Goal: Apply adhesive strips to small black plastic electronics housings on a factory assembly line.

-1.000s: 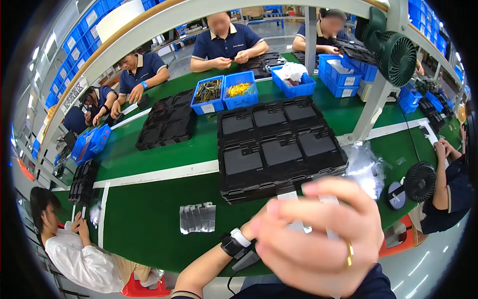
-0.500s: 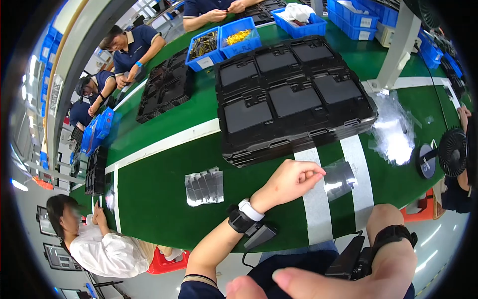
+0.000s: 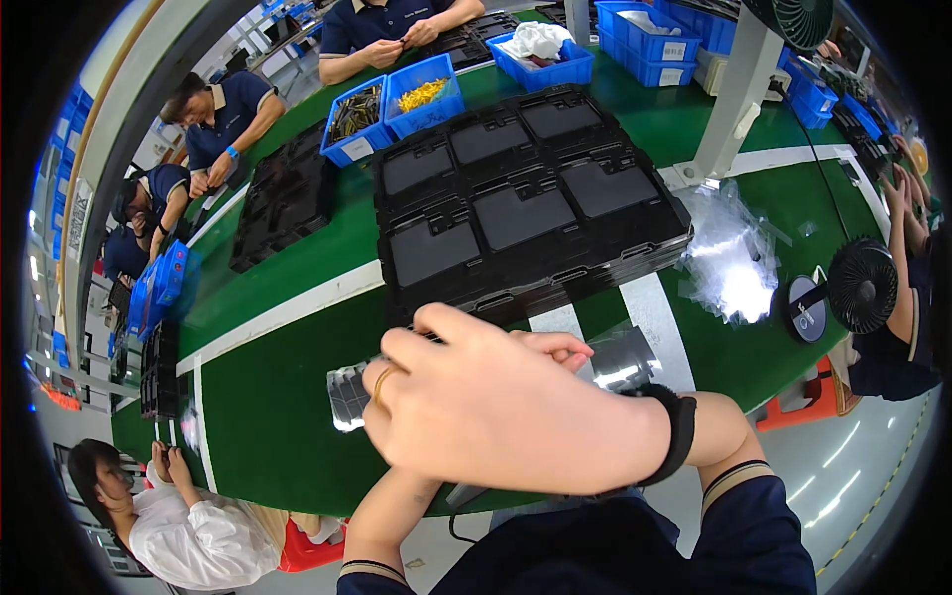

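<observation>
Your right hand (image 3: 466, 402), lower and nearer your body earlier, now crosses over your left arm (image 3: 392, 511), fingers loosely bent, its grip hidden. Your left hand (image 3: 550, 345), half covered, curls beside the clear film (image 3: 627, 359) on the desk (image 3: 268, 407); whether it pinches anything, you cannot tell.

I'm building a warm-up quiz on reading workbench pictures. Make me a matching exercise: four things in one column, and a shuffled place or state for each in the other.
Things
1. Right hand
2. Yellow parts
3. Left hand
4. Black desk fan

Places and states
A. To the right of the crumpled clear film
B. Partly hidden behind the other hand
C. Wearing a gold ring
D. Inside a blue bin

Right pairs: 1-C, 2-D, 3-B, 4-A
</observation>
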